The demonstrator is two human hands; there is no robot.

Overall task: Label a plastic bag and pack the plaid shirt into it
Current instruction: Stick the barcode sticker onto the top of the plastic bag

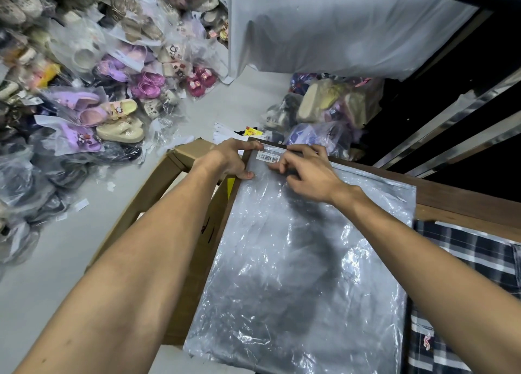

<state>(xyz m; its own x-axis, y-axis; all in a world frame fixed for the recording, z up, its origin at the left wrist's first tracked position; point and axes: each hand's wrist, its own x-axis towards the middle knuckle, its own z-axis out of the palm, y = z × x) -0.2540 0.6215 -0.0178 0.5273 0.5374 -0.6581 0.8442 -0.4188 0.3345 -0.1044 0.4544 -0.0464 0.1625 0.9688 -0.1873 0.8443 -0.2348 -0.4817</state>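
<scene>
A clear plastic bag (304,275) lies flat on a brown wooden table (465,201). A white barcode label (269,156) is on the bag's far left corner. My left hand (229,158) pinches that corner, thumb on the bag's left edge and fingers along its top edge. My right hand (306,170) rests on the bag just right of the label, fingertips touching the label's right end. The dark plaid shirt (476,263) lies on the table to the right of the bag, partly under it.
An open cardboard box (180,182) stands left of the table. Heaps of bagged slippers and sandals (107,92) cover the floor at left and at the far right (332,106). A big white plastic sack (338,27) stands behind. Metal rails (451,137) run at right.
</scene>
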